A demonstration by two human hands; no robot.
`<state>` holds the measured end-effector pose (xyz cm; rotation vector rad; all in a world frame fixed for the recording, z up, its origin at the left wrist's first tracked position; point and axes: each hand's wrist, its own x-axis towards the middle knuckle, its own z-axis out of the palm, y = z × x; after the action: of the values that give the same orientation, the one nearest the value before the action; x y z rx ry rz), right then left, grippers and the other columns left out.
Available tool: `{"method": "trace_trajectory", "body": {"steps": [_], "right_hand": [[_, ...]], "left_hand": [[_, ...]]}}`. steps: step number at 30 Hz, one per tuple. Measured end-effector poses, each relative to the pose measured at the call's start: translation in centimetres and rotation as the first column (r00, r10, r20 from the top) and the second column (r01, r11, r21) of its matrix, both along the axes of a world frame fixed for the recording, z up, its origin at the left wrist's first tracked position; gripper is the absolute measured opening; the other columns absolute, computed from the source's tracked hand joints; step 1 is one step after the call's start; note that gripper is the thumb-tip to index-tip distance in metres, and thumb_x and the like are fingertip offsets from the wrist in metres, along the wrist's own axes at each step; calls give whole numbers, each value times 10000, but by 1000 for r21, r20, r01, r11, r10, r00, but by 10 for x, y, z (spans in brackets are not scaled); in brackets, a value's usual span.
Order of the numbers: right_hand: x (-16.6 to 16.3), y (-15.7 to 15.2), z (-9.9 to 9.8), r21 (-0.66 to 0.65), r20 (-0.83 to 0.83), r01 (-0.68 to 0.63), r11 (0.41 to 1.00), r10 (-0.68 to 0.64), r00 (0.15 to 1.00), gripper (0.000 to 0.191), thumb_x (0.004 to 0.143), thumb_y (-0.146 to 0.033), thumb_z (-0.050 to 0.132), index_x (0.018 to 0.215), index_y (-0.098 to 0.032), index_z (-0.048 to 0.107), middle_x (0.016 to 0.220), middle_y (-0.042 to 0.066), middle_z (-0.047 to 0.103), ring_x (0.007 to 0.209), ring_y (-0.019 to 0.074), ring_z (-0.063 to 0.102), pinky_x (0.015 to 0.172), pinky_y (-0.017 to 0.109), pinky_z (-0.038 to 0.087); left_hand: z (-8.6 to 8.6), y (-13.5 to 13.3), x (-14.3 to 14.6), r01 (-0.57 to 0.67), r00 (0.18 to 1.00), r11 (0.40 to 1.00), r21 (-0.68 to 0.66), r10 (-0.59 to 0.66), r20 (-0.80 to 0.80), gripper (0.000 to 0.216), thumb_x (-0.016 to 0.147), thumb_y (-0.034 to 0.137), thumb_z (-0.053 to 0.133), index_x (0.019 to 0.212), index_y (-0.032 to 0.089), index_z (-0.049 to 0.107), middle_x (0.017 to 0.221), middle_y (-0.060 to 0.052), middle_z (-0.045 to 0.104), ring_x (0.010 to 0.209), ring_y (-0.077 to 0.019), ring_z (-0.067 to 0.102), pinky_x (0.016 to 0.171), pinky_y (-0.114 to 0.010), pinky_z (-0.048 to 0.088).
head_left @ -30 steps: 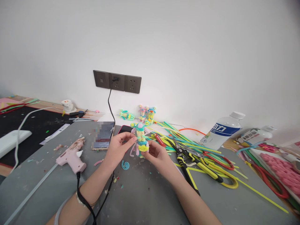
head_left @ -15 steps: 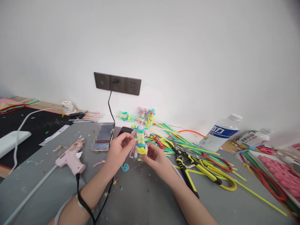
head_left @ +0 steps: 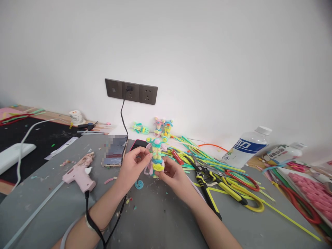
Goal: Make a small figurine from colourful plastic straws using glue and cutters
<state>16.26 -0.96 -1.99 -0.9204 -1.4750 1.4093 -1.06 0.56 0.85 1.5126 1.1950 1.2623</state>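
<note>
Held in both hands, just above or on the grey counter (head_left: 166,224) at its middle, is a small upright figure of fuzzy pipe cleaner in yellow, turquoise and pink (head_left: 157,154); whether its base touches the surface cannot be determined. The left hand (head_left: 136,162) pinches the figure's upper side between thumb and forefinger, nearly closed. The right hand (head_left: 171,174) is half-curled about its lower end, thumb in front, other fingertips partly hidden.

State of work: the figure's head, body and yellow lower piece appear joined, and it looks well advanced. Pale pink strands hang at its left side; whether these are fixed cannot be told. A flat turquoise spiral coil (head_left: 139,184) lies loose near the left wrist, apparently unattached. Against the wall, two similar figures, one mainly pink (head_left: 158,127) and one blue and yellow (head_left: 168,128), stand seemingly complete; a green and yellow one (head_left: 140,128) lies beside them.

A pink plastic glue gun (head_left: 80,176) rests at left, untouched. Black-and-yellow cutting pliers (head_left: 207,180) lie at right, over loose yellow and green stems (head_left: 193,147).
</note>
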Motion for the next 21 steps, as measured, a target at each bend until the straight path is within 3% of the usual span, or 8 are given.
{"method": "trace_trajectory", "body": {"steps": [21], "right_hand": [[1,2,-1,5,1,-9,1000,9,1000,255,786,-338,769,913,-212,587,860,-4,573,758,148,516,653,255,440]], "left_hand": [[-2,0,-1,18,1000,1000,26,-18,14,206,826,364,626,740,181,585,675,9,552,575,-113,487,513,-216,374]]}}
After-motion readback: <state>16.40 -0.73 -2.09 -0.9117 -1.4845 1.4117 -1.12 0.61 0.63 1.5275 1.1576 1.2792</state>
